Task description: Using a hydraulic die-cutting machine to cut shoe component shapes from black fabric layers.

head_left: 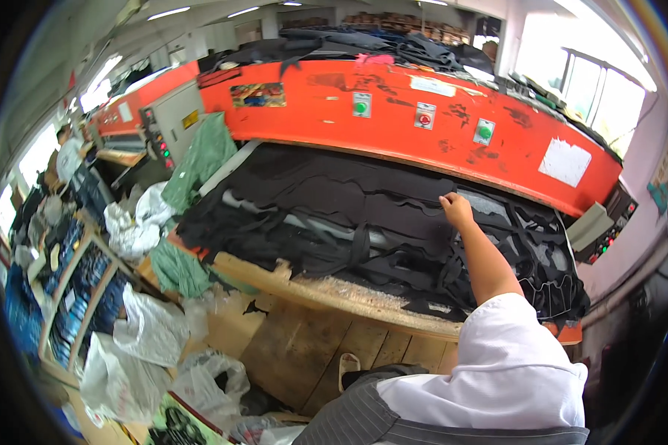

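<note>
My right hand point(459, 211) reaches far across the machine bed, its fingers closed in a pinch at the edge of a black fabric sheet point(401, 211). Exactly how much cloth is between the fingertips is too small to see. Sheets and cut strips of the black fabric spread over the bed, wrinkled and overlapping. To the right of my hand lies an openwork web of black offcuts point(545, 252), with grey surface showing through its holes. My left hand is out of view.
An orange press beam point(312, 111) with buttons spans the bed's far side. A worn wooden edge point(334, 293) runs along the front. White plastic bags point(148, 326) and a rack of blue pieces point(74, 297) stand left. A person point(70, 156) is at the far left.
</note>
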Available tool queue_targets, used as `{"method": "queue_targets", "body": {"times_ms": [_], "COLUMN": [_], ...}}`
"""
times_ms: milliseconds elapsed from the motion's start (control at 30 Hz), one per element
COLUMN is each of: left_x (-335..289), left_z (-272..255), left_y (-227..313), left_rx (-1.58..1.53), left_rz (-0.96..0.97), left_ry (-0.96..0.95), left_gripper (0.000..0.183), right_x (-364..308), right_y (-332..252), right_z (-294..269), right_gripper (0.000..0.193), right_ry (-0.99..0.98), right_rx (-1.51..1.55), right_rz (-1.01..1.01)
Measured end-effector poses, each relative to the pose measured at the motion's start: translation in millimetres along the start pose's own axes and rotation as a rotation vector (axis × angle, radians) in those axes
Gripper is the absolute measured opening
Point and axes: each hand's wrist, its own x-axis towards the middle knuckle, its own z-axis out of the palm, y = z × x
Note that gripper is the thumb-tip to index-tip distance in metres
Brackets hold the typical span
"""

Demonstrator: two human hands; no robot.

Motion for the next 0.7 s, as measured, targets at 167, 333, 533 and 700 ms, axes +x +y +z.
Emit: {"method": "queue_targets", "body": {"times_ms": [167,333,533,700], "left_x": [-136,-359,-422,-415], "left_z": [217,154,148,165], "left_y": [130,350,378,400], "left_rx": [-0.611,-0.888,-0.566,-0.338], "left_rz": [0.48,1.102,1.655,1.785], "left_ry": [-0.831,-1.494,-1.702,-2.049], "left_gripper": [0.024,0.013,0.027,0.035], "right_x": [58,109,147,175], "right_y": [-5,-26,-22,3], "right_z": [50,118,146,154], "right_gripper": [0.039,0.055,0.045,0.026], "right_ry": [-0.12,-0.275,-0.387,-0.474], "right_rx": [0.021,-0.161,-0.392,-0.468], "right_rz": [-0.079,-0.144,-0.059,-0.076]}}
